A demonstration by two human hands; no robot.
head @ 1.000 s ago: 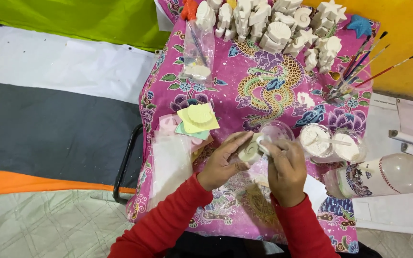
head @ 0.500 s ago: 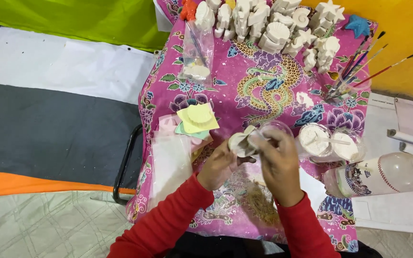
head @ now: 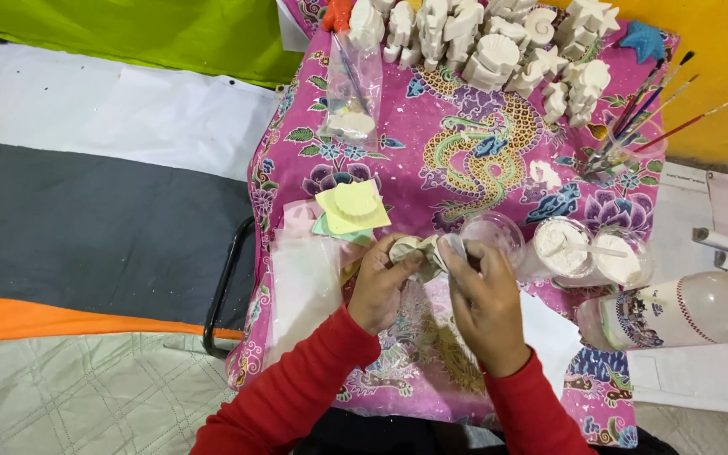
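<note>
A small pale mould (head: 417, 251) sits between both hands, pinched at the fingertips above the near middle of the pink cloth (head: 465, 160). The left hand (head: 378, 286) has its fingers curled round the mould's left side, thumb on top; the right hand (head: 484, 299) closes on its right side, fingers bent over the edge. What the mould's shape shows is too small to tell.

Just beyond the right fingertips stands an empty clear cup (head: 490, 232). Right of it, near the right hand's knuckles, are two clear cups of white powder (head: 559, 246), the farther one (head: 621, 261) with a stick lying in it. Further right, well apart from the fingers, a clear bottle (head: 676, 310) lies on its side with white residue inside.

Just beyond the left fingertips lies a yellow sheet (head: 351, 211) with a pale shell cast on it, over a green and a pink sheet. Left of the left hand, a white plastic bag (head: 301, 286) lies flat on the cloth.

Far beyond both hands, at the cloth's far edge, stand many white plaster figures (head: 490, 59), shells and stars among them. A clear bag (head: 351, 88) with a small cast in it lies left of them. Brushes (head: 642, 118) stand in a holder at the far right, beside a blue star (head: 644, 40).

Both sleeves (head: 297, 396) are red.
</note>
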